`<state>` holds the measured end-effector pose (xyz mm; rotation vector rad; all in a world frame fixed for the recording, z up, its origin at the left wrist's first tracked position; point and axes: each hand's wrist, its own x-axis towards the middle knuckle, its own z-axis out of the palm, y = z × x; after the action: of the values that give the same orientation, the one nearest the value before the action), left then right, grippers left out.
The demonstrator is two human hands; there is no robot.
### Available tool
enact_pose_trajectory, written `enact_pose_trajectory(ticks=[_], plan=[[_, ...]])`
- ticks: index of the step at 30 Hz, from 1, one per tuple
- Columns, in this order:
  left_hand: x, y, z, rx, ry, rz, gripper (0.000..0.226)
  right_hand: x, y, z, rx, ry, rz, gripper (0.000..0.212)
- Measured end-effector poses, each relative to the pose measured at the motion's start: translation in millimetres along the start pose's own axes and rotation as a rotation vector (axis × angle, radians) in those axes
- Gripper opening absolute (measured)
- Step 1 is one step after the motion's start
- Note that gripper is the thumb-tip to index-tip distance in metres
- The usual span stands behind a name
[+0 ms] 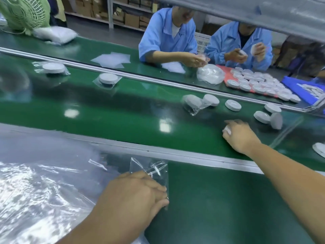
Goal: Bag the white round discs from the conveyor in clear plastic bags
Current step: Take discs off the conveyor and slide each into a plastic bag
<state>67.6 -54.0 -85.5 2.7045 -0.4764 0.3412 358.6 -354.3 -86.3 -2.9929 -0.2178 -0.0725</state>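
My left hand (135, 191) pinches a clear plastic bag (154, 171) at the near edge of the bench, beside a big heap of clear bags (40, 182). My right hand (239, 136) reaches over the green conveyor (123, 110), fingers curled round a white disc (227, 129) that mostly hides beneath them. Loose white discs lie just beyond it: one (233, 105) flat on the belt, a cluster of three (270, 115) to the right. Bagged discs (193, 103), (107, 78), (53, 67) lie further left on the belt.
A metal rail (175, 154) separates my bench from the belt. Across it, two people in blue coats (167, 36) handle discs; a pile of discs on a red mat (260, 83), a blue tray (302, 88), flat bags (112, 59), a green fan (24, 13).
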Motion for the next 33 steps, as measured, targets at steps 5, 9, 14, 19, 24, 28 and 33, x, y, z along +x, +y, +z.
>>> enact_pose_trajectory(ticks=[5, 9, 14, 19, 24, 28, 33], plan=[[-5, 2, -6, 0.015, -0.049, -0.015, 0.007, -61, -25, -23, 0.44, 0.222, 0.0, 0.049], [-4, -4, -4, -0.157, -0.021, -0.099, 0.02, -154, -66, -37, 0.711, 0.192, -0.232, 0.049], [-1, -14, -15, -0.305, -0.019, -0.195, 0.01, -220, -100, -11, 0.888, 0.248, -0.388, 0.044], [-2, -13, -11, -0.03, -0.122, -0.124, 0.024, -216, -95, 8, 1.023, 0.194, -0.203, 0.048], [-3, -8, -15, 0.03, -0.162, -0.112, 0.029, -213, -90, 13, 1.075, 0.238, -0.244, 0.047], [-2, -9, -17, 0.045, -0.215, -0.111, 0.031, -221, -93, 13, 0.885, 0.406, -0.525, 0.032], [-1, -8, -15, 0.05, -0.119, -0.124, 0.037, -226, -94, 22, 0.696, 0.57, -0.858, 0.029]])
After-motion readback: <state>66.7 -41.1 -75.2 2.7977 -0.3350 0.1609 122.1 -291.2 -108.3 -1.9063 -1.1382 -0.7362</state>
